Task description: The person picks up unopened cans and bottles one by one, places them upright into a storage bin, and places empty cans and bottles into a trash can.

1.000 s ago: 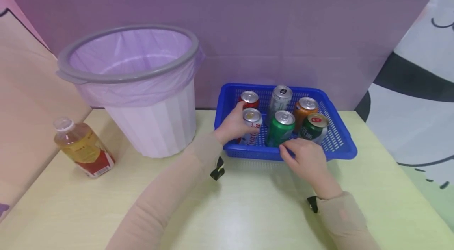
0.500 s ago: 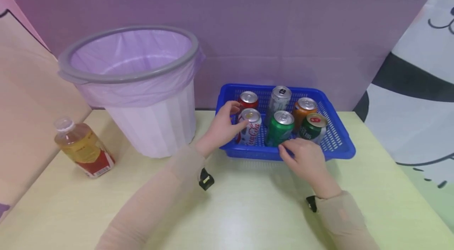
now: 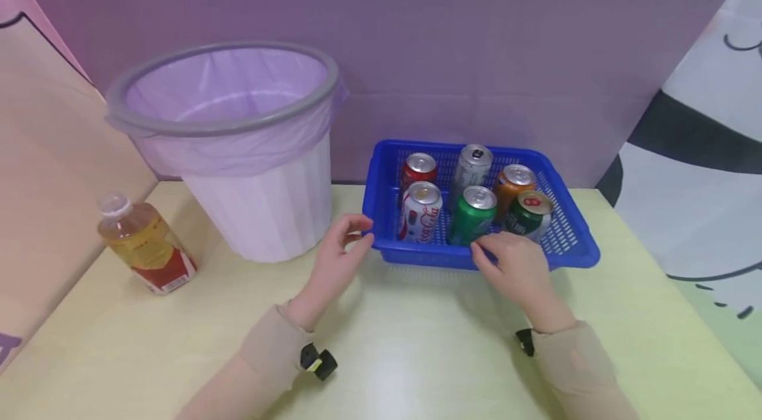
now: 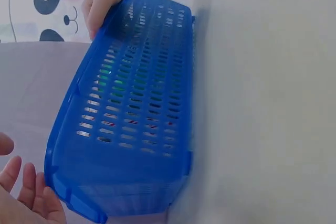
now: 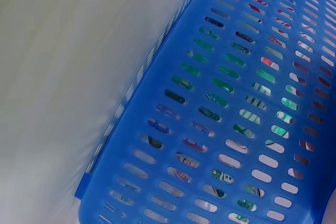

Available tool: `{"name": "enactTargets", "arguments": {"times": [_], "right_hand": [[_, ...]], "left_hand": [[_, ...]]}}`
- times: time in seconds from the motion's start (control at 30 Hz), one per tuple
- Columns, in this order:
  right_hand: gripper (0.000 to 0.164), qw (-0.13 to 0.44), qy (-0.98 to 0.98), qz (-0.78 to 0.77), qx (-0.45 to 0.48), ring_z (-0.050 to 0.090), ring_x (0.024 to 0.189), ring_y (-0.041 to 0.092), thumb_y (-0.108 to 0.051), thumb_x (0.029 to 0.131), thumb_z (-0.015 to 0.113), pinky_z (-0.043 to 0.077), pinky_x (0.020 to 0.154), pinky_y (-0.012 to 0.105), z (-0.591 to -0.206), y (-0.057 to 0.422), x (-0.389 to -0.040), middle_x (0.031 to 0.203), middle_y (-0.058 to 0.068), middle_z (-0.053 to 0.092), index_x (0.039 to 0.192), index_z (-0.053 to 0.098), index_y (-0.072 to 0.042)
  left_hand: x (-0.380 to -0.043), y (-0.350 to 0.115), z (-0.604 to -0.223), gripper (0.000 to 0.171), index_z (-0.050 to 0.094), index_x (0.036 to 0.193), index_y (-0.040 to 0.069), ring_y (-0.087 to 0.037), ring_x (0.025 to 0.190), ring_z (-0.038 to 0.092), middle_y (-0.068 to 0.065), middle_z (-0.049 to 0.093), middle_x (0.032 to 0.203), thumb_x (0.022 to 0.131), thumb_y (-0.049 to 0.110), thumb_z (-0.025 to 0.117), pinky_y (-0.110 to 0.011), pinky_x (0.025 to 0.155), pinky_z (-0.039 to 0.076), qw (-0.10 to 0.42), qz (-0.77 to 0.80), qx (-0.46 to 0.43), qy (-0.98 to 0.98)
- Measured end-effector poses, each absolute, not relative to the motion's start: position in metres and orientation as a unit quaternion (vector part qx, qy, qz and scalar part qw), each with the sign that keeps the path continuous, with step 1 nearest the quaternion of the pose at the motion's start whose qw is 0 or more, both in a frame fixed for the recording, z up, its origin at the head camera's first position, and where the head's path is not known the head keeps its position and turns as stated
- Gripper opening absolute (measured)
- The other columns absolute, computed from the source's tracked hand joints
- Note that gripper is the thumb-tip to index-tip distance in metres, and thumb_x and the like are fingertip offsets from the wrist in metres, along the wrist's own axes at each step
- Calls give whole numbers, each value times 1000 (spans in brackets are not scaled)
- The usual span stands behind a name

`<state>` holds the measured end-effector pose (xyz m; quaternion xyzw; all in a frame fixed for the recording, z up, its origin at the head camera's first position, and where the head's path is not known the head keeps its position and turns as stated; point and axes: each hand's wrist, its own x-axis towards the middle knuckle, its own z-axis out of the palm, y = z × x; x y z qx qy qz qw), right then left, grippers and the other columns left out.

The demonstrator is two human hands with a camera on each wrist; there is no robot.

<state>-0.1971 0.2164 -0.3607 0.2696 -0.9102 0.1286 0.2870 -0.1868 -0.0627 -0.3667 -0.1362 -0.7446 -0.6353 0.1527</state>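
A blue plastic basket (image 3: 428,256) holds several upright drink cans. In its front row stand a white Coca-Cola can (image 3: 424,216), a green can (image 3: 471,218) and a dark green can (image 3: 527,216). Behind them are a red can (image 3: 418,172), a tall pale can (image 3: 473,165) and an orange can (image 3: 513,190). My left hand (image 3: 333,262) is at the basket's front left corner, fingers loosely bent and holding nothing. In the left wrist view, its fingertips come right up to the rim. My right hand (image 3: 514,268) grips the front rim, fingers curled over it.
A tall white bin (image 3: 268,208) with a purple liner and grey rim stands left of the basket. Further left, a bottle of amber drink (image 3: 145,245) stands on the pale table (image 3: 411,354). A purple backdrop (image 3: 446,43) closes off the rear.
My left hand has left the Coca-Cola can and drawn back, leftward and nearer to me, to the basket's front left corner. The can stays in the basket. My right hand keeps its place.
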Motion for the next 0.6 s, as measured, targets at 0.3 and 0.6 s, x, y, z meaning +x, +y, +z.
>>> {"name": "enactTargets", "arguments": {"times": [0.3, 0.6], "right_hand": [[9, 336, -860, 234, 304, 62, 68, 22, -11, 82, 64, 53, 63, 35, -368, 217, -196, 75, 7, 68, 80, 69, -4], [38, 339, -779, 300, 435, 60, 77, 20, -30, 99, 47, 49, 80, 21, -370, 190, -188, 80, 6, 68, 78, 68, -6]], "left_hand": [[-165, -83, -378, 18, 57, 107, -9, -29, 105, 56, -23, 60, 109, 90, -4, 53, -25, 91, 51, 102, -646, -91, -751], [-146, -110, -385, 18, 59, 107, -7, -21, 107, 57, -19, 61, 111, 91, -3, 51, -20, 88, 48, 61, -639, -34, -766]]}}
